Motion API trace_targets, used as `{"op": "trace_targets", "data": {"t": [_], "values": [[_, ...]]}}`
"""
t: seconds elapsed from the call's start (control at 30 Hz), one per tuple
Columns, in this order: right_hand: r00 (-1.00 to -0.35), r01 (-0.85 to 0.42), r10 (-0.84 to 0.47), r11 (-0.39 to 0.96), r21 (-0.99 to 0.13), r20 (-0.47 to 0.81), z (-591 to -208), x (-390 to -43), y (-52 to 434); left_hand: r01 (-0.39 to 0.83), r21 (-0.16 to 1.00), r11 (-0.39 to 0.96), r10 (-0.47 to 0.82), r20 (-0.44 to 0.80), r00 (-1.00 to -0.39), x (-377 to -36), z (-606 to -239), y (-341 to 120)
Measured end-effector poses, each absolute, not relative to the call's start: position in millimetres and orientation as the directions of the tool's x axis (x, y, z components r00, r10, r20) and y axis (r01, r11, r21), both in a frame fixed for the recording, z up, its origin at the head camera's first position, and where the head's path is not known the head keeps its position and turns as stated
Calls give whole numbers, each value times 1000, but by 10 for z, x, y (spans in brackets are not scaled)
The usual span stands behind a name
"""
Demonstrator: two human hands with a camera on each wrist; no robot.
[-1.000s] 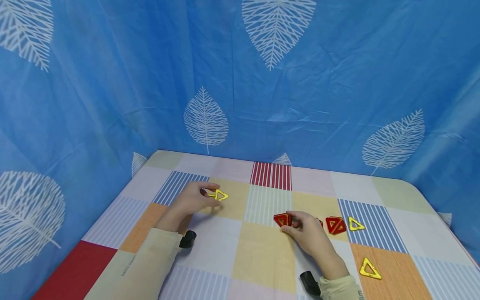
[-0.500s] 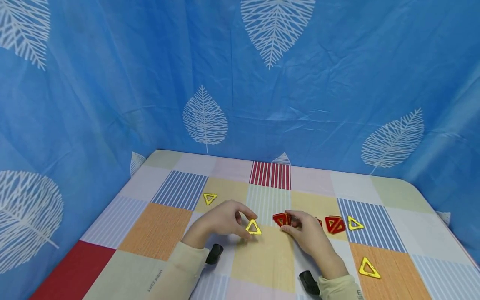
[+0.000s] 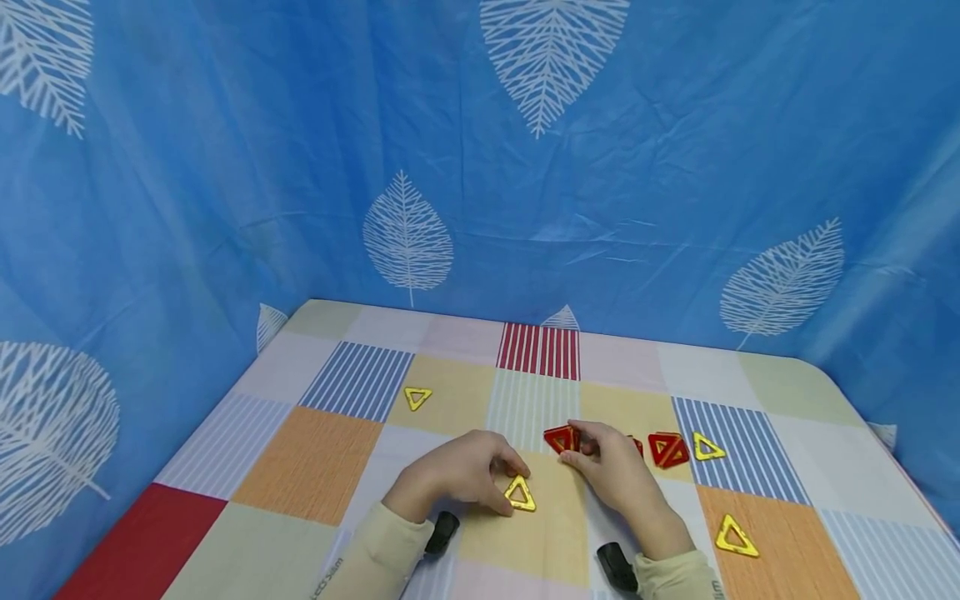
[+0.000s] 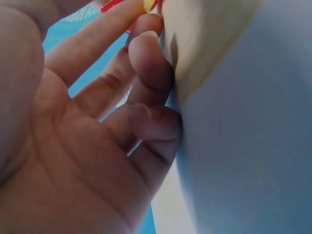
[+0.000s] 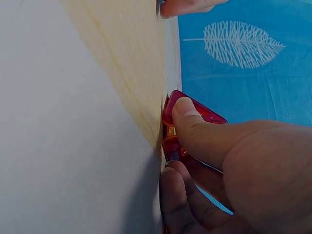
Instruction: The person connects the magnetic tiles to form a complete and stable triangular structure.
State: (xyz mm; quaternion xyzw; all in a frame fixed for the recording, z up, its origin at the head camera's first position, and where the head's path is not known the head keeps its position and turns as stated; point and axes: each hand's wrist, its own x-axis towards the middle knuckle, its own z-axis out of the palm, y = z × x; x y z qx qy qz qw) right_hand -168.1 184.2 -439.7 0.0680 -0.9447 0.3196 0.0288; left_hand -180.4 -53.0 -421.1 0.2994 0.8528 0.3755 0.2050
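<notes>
My left hand (image 3: pixel 467 473) pinches a yellow open-centred triangular tile (image 3: pixel 520 504) between thumb and forefinger, close over the table, left of and nearer than my right hand. In the left wrist view the other fingers curl loosely against the cloth, and a bit of yellow (image 4: pixel 149 5) shows by the fingertips. My right hand (image 3: pixel 622 472) grips a red triangular tile piece (image 3: pixel 558 438) standing on the table. The right wrist view shows the thumb pressed on its red face (image 5: pixel 171 109), with an orange-lit part below; the fingers hide the rest.
A yellow triangle (image 3: pixel 417 398) lies at back left. Right of my right hand are a red tile pair (image 3: pixel 667 450) and a yellow triangle (image 3: pixel 708 447), with another yellow triangle (image 3: pixel 736 537) nearer. Another red piece (image 3: pixel 638 445) is mostly hidden behind that hand. A blue leaf-patterned curtain (image 3: pixel 652 192) surrounds the table.
My left hand has carried the yellow triangle from the back left toward the front and right, leaving another yellow triangle behind. My right hand has kept its grip and place.
</notes>
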Motion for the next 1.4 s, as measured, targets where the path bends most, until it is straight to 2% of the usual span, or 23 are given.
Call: {"op": "trace_targets", "data": {"t": [0.33,0.7,0.8,0.97,1.17,1.4], "values": [[-982,-191,-151,776,-601,116,-4334,-1680,1857,332,784,524,648,-115,-753,-1826,-4203,-558],[-972,-218,-109,748,-627,208,-4128,-1602,1822,314,777,546,637,-141,-758,-1821,-4206,-564],[-968,-252,-188,692,-677,168,-4093,-1583,1769,322,785,530,649,-131,-749,-1833,-4207,-583],[-930,-255,-366,597,-761,25,-4107,-1550,1669,311,813,492,647,-102,-756,-1887,-4201,-702],[-885,-280,-466,558,-781,-16,-4187,-1543,1590,271,819,506,521,-39,-853,-1979,-4197,-936],[-865,-275,-500,548,-790,-45,-4230,-1523,1539,134,822,553,219,12,-976,-2063,-4268,-1202]]}}
